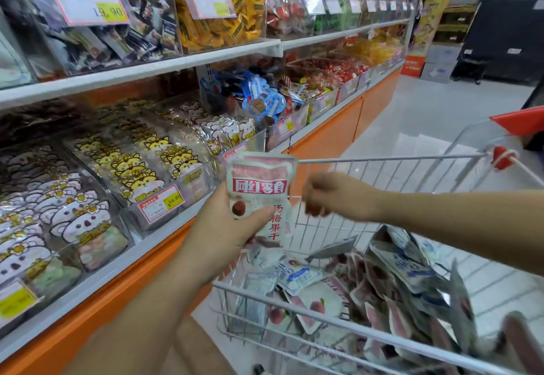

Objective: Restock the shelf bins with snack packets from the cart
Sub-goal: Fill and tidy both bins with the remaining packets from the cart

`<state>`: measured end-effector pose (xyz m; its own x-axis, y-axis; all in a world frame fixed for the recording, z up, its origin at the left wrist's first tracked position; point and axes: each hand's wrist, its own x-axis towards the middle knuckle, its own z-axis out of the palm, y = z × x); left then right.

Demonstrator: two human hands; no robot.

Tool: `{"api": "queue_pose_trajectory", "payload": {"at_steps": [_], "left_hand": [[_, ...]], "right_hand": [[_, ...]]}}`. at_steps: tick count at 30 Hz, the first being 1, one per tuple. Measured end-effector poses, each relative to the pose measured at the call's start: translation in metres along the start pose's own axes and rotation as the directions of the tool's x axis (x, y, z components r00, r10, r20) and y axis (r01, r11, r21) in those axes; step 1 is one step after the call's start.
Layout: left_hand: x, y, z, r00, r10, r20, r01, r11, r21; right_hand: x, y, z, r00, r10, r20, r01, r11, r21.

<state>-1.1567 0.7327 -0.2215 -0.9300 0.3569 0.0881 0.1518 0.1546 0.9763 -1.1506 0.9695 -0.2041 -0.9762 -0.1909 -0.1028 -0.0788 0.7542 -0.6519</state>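
"Head view: how far along?"
"Early, I judge. Left hand (223,227) grips pink packets (259,198) above the cart (382,158); right hand (335,195) hangs beside them, loosely curled, seemingly empty. Many packets lie unshelved."

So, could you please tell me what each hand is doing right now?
Left hand: holding pink snack packets.
Right hand: curled over the cart, blurred; cannot tell.
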Motion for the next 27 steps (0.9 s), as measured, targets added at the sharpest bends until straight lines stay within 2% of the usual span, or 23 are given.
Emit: {"api": "queue_pose_trajectory", "payload": {"at_steps": [1,2,3,4,6,9,13,16,18,23,25,27], "left_hand": [[0.000,-0.001,0.000,1.000,0.012,-0.028,-0.012,1.000,0.022],[0.000,-0.002,0.000,0.999,0.022,-0.045,-0.021,0.999,0.041],[-0.001,-0.001,0.000,0.999,0.029,-0.046,-0.027,0.998,0.055],[-0.002,-0.001,0.001,0.999,0.038,-0.034,-0.036,0.997,0.067],[-0.003,0.001,0.002,0.999,0.053,0.002,-0.053,0.994,0.095],[-0.005,0.002,0.003,0.998,0.054,0.029,-0.057,0.993,0.107],[-0.005,0.001,0.003,0.999,0.045,0.019,-0.047,0.993,0.108],[-0.004,0.000,0.002,0.998,0.053,0.015,-0.055,0.989,0.137],[-0.004,-0.001,0.002,0.999,0.053,0.012,-0.054,0.991,0.123],[-0.005,-0.001,0.003,0.999,0.047,-0.002,-0.047,0.996,0.070],[-0.004,-0.003,0.002,0.999,0.028,-0.023,-0.027,0.999,0.027],[-0.003,-0.002,0.001,0.999,0.025,-0.043,-0.026,1.000,-0.009]], "right_hand": [[-0.006,0.014,0.011,0.985,-0.025,0.171,0.065,0.970,-0.236],[-0.014,0.027,0.025,0.936,0.016,0.350,0.135,0.905,-0.403],[-0.023,0.040,0.041,0.870,0.091,0.484,0.197,0.837,-0.511],[-0.031,0.051,0.055,0.817,0.150,0.556,0.254,0.773,-0.581],[-0.038,0.069,0.076,0.787,0.190,0.588,0.322,0.685,-0.653],[-0.037,0.081,0.088,0.817,0.209,0.537,0.293,0.652,-0.699],[-0.033,0.081,0.099,0.833,0.190,0.520,0.291,0.649,-0.703],[-0.034,0.088,0.098,0.880,0.114,0.461,0.291,0.636,-0.714],[-0.035,0.089,0.095,0.916,0.049,0.398,0.264,0.673,-0.691],[-0.018,0.075,0.078,0.935,0.056,0.350,0.121,0.877,-0.464],[-0.005,0.067,0.059,0.891,0.126,0.436,0.012,0.954,-0.300],[0.002,0.057,0.039,0.849,0.176,0.498,-0.108,0.981,-0.163]]}}
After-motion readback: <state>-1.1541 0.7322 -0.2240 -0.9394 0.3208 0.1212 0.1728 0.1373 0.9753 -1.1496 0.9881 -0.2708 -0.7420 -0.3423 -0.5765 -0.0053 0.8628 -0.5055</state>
